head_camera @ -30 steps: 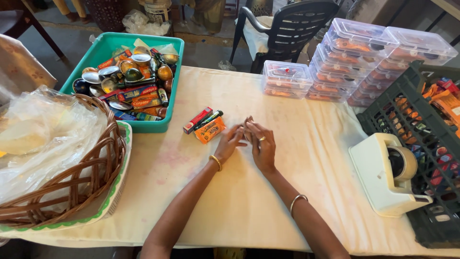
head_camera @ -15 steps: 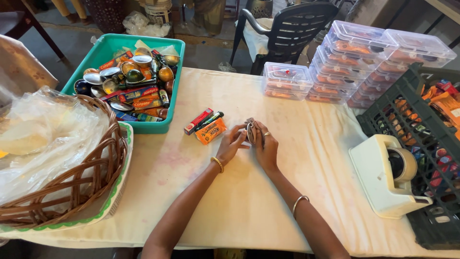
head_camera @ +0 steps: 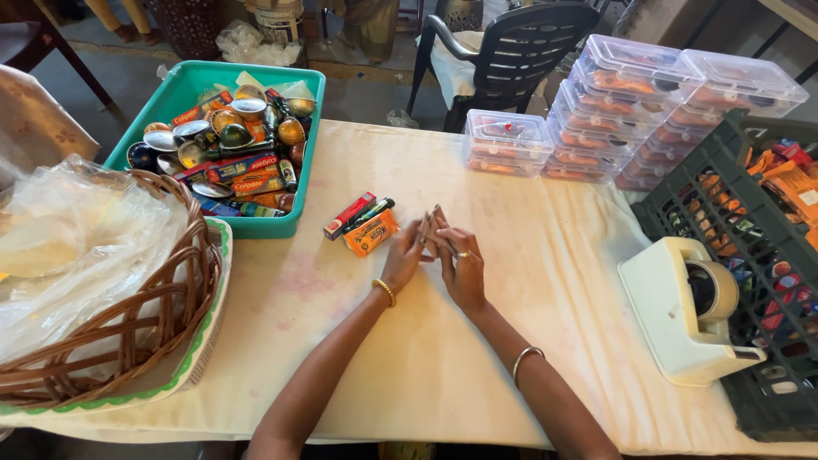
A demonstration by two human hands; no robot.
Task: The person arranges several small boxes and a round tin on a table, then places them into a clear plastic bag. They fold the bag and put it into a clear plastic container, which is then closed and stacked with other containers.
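Both hands meet mid-worktop: left hand (head_camera: 406,258) and right hand (head_camera: 461,271), each grip pinching one thin, dark stick-like item (head_camera: 433,223). At ten o'clock, three small packets (head_camera: 361,224): red, dark, orange.

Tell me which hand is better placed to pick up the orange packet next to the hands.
Probably the left hand: the orange packet lies just beyond its fingertips, while the right hand sits farther away, on the other side.
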